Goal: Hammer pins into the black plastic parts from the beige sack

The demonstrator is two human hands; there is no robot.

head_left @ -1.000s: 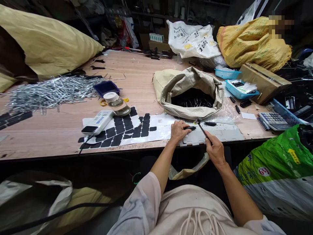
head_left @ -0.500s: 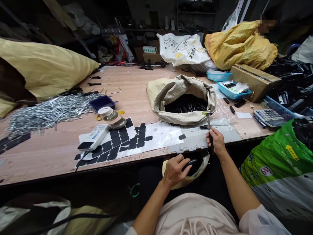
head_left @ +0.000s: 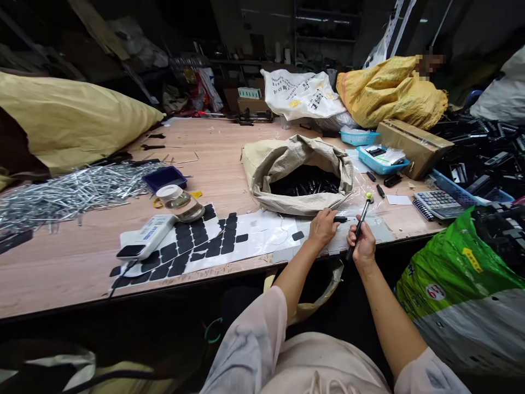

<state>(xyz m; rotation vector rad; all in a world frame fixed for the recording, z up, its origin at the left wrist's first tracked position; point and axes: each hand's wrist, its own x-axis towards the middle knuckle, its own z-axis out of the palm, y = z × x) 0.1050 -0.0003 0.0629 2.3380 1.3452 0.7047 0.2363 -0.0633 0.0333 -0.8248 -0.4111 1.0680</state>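
**Left hand back on the bench beside the hammer**

Since half a second ago our left hand (head_left: 323,227) has come up from the bag below the table edge and now rests on the grey plate (head_left: 328,243) at the near edge of the table (head_left: 229,158); its fingers are closed narrow around the end of a small black piece (head_left: 339,219) lying flat on the plate; our right hand (head_left: 360,244) has swung the small hammer (head_left: 361,220) from upright to a tilt toward one o'clock, its yellowish head raised above the bench, the fist wrapped firmly round the dark handle.

At twelve o'clock from our hands sits the open sack (head_left: 301,172), dark pieces showing inside; at nine o'clock lie the white sheets with black pads (head_left: 197,241), the white handheld device (head_left: 145,236) and the glass jar (head_left: 180,198); at ten o'clock the pile of metal pins (head_left: 69,189); at two o'clock the calculator (head_left: 437,200).

To do this well, we judge the piece should be pinned flat and steady, fingertips kept clear of the spot beneath the hammer head; a short, square tap looks safer than a long swing; the two hands are just beside each other, so little room is left for error.
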